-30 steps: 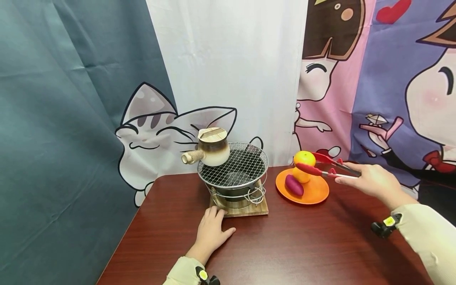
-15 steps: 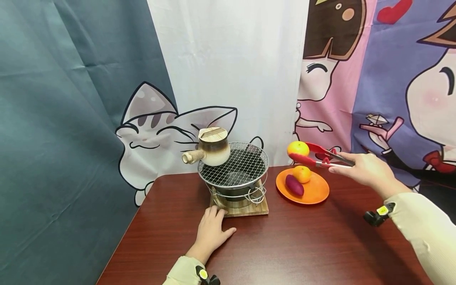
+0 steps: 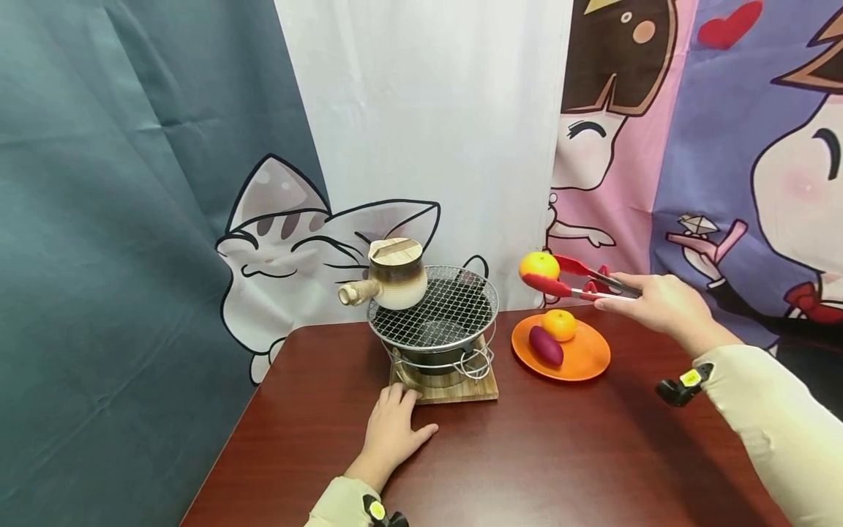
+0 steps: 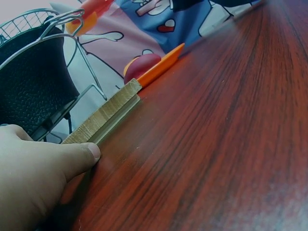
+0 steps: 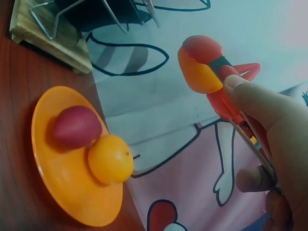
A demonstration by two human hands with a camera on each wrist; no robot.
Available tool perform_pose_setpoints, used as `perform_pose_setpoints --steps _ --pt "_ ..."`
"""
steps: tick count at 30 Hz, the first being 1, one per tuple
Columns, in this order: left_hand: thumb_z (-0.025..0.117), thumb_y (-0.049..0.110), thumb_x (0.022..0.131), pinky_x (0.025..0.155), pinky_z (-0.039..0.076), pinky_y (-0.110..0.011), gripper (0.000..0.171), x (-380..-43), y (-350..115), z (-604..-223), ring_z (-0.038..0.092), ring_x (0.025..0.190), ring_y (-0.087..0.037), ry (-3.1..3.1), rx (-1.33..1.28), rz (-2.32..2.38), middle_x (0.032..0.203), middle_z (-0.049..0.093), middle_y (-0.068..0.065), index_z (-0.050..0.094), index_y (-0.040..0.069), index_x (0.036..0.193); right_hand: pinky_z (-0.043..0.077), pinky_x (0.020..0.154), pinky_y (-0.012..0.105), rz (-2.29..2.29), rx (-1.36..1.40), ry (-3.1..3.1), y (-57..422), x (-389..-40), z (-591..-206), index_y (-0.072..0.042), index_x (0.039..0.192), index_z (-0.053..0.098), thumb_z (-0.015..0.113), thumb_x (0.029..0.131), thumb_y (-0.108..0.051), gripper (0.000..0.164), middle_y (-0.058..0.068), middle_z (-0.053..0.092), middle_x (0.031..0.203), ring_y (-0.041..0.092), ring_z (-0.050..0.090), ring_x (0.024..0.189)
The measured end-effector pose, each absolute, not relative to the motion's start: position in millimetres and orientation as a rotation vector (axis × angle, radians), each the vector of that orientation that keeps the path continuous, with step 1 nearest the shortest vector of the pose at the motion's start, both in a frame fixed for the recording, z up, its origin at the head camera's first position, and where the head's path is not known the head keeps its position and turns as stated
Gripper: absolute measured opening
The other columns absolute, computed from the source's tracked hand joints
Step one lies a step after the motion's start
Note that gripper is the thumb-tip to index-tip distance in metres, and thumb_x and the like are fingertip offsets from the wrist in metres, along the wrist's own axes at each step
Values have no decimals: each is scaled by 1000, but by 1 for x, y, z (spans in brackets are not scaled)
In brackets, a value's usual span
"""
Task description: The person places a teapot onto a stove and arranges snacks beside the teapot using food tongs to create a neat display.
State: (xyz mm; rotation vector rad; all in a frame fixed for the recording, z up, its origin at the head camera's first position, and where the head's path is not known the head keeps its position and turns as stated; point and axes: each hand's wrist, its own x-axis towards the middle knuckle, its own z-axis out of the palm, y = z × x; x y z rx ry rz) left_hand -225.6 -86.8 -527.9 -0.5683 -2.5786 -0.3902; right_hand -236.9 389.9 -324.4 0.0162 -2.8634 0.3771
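My right hand (image 3: 672, 307) grips a pair of red-tipped tongs (image 3: 556, 285), which pinch a mandarin (image 3: 540, 265) in the air above and a little left of an orange plate (image 3: 589, 359). On that plate lie a second mandarin (image 3: 559, 324) and a purple sweet potato (image 3: 546, 345). My left hand (image 3: 391, 432) lies with fingers extended at the front left edge of a wooden board (image 3: 461, 391); the left wrist view has the thumb (image 4: 82, 156) by the board's edge. On the board stands a black grill stove with a wire mesh rack (image 3: 454, 307).
A small clay teapot (image 3: 398, 282) with a wooden lid and side handle sits at the rack's left. The reddish-brown table (image 3: 527, 454) extends toward me. Behind it hangs a printed curtain (image 3: 428, 132).
My right hand has lifted the mandarin in the tongs off the other mandarin on the plate and carried it up and left. The left hand stays where it was.
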Motion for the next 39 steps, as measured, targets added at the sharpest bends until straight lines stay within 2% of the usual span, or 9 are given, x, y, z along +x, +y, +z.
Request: perform_pose_setpoints --steps 6,23,33,39 --pt "83 56 73 97 46 -44 59 -224 -87 -529 50 116 -29 -2585 -567 -386 113 54 -4 66 17 113 49 73 62 399 29 -2869 376 -242 -326 -19 150 50 54 79 -85 97 34 56 133 49 57 109" --pt "83 57 72 96 46 -43 59 -228 -87 -530 51 114 -29 -2565 -574 -367 112 53 -4 65 18 112 48 81 63 369 126 -2838 335 -259 -317 -24 149 52 50 79 -87 94 28 59 134 45 58 117" --pt "83 58 73 98 45 -43 60 -226 -85 -528 50 114 -29 -2567 -573 -368 111 53 -4 65 17 112 51 77 61 369 165 -2845 314 -268 -315 -23 149 52 53 82 -83 90 28 60 133 45 60 112" --pt "83 58 73 99 44 -43 60 -226 -86 -529 50 115 -28 -2571 -570 -371 111 53 -4 65 17 112 51 69 54 370 151 -2855 302 -274 -317 -27 150 50 51 80 -85 92 27 61 132 43 60 110"
